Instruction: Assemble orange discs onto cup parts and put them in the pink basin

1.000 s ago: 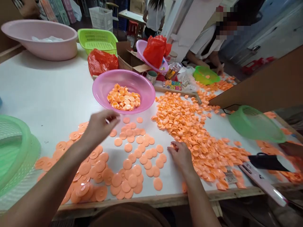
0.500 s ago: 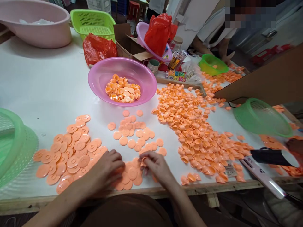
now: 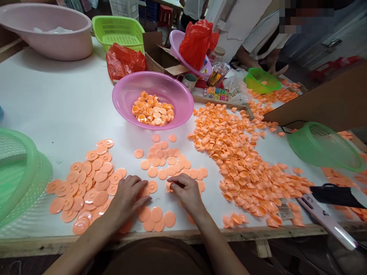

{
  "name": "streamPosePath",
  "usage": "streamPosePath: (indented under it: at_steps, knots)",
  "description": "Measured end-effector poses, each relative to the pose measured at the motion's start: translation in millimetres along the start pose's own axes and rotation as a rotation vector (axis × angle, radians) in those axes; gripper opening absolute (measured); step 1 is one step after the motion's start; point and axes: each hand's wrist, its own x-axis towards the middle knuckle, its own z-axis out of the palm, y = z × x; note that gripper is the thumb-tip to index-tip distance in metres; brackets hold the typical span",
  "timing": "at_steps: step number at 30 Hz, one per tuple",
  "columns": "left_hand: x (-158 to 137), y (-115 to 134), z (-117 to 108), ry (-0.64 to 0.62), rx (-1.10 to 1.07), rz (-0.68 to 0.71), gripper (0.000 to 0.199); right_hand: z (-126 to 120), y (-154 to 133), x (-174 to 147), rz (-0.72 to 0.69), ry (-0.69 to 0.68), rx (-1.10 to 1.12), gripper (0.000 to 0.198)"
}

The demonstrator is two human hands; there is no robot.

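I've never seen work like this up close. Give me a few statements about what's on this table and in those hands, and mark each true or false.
1. The right hand holds a small orange piece. True.
2. Orange pieces lie in the pink bowl. True.
3. The right hand is inside that bowl. False: it is low over the white table, nearer the person than the bowl.
4. The left hand is beside flat orange discs. True.
5. The left hand holds a red bag. False: it is down among the discs, with no bag in it.
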Motion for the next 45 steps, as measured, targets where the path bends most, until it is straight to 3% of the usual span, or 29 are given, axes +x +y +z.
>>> streamPosePath:
  at_steps: [4,9,13,17,20,23,29,31,33,34,36,38,41,43,45]
  knots:
    - [7.4,9.1,13.9,0.048,-0.002,-0.032,0.02,27.9,-2.1,-4.3,0.038,-0.038,-0.087,0.011]
    - [11.4,9.9,26.8,0.08,-0.038,-0.003,0.017,47.3,-3.1,-1.9,-0.031,-0.083,-0.174,0.015]
    - [13.4,11.2,13.5,0.003,-0.169,-0.039,0.019,49.4,-5.6,-1.7,-0.068,-0.119,-0.257,0.018]
    - [24.2,18.9,-1.2,-0.071,-0.395,-0.247,0.017,47.1,-11.0,-1.3,-0.084,-0.145,-0.344,0.021]
    - [31.8,24.3,0.8,-0.073,-0.324,-0.36,0.015,46.3,-14.1,-0.3,-0.088,-0.158,-0.405,0.021]
    - [30.7,25.4,9.5,-0.027,-0.243,-0.327,0.021,48.9,-13.5,-1.8,-0.096,-0.154,-0.432,0.022]
    - [18.9,25.7,17.9,0.004,-0.176,-0.32,0.022,59.0,-7.8,-7.4,-0.1,-0.082,-0.273,0.019]
    - [27.2,25.2,12.3,-0.027,-0.184,-0.34,0.022,47.6,-7.7,-0.6,-0.046,-0.18,-0.166,0.018]
    - [44.1,23.1,-0.5,-0.013,-0.273,-0.37,0.023,17.9,-5.9,10.0,0.023,-0.173,-0.056,0.02]
    - [53.9,21.1,-9.2,0.035,-0.338,-0.387,0.022,-4.0,-3.0,15.3,0.042,-0.085,-0.036,0.024]
    - [69.4,14.7,-28.1,0.19,-0.44,-0.41,0.03,-57.1,8.7,22.7,-0.011,0.236,-0.138,0.032]
    - [70.2,5.3,-42.8,0.305,-0.426,-0.374,0.041,-111.5,28.4,23.0,-0.072,0.531,-0.443,0.037]
    - [36.8,-9.6,-42.7,0.226,-0.182,-0.125,0.035,-165.3,65.9,9.7,0.098,0.707,-0.875,0.051]
    - [4.8,-15.6,-27.2,0.118,0.055,0.045,0.037,-173.6,87.2,-1.6,0.192,0.692,-0.96,0.052]
    - [-17.0,-15.6,-5.9,0.058,0.254,0.107,0.054,-164.5,99.4,-7.3,0.156,0.677,-0.951,0.048]
